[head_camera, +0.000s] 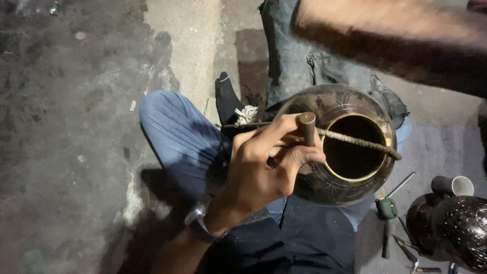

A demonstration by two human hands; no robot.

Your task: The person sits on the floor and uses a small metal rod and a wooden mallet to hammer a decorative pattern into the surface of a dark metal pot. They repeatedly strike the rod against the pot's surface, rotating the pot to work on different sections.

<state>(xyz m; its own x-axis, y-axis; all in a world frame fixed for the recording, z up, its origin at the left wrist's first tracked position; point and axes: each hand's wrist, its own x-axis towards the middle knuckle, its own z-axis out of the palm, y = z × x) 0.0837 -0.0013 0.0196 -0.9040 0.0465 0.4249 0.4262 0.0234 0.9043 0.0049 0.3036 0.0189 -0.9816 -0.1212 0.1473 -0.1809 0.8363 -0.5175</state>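
Note:
My left hand (264, 167) is closed around a short metal punch (307, 126), whose round top sticks up above my fingers. Its lower end rests on the shoulder of a dark engraved metal pot (329, 104) with a brass-coloured rim, which lies on my lap with its mouth facing up. A twisted rope (362, 143) runs across the pot's mouth. Of my right arm only a blurred forearm (395, 35) shows, raised across the top right; its hand is out of frame.
A second dark engraved pot (464, 231) and a small cup (460, 185) stand at the lower right. A green-handled tool (388, 207) and several thin metal tools (408, 248) lie beside them. Denim cloth (299, 66) lies behind the pot, on a stained concrete floor (76, 127).

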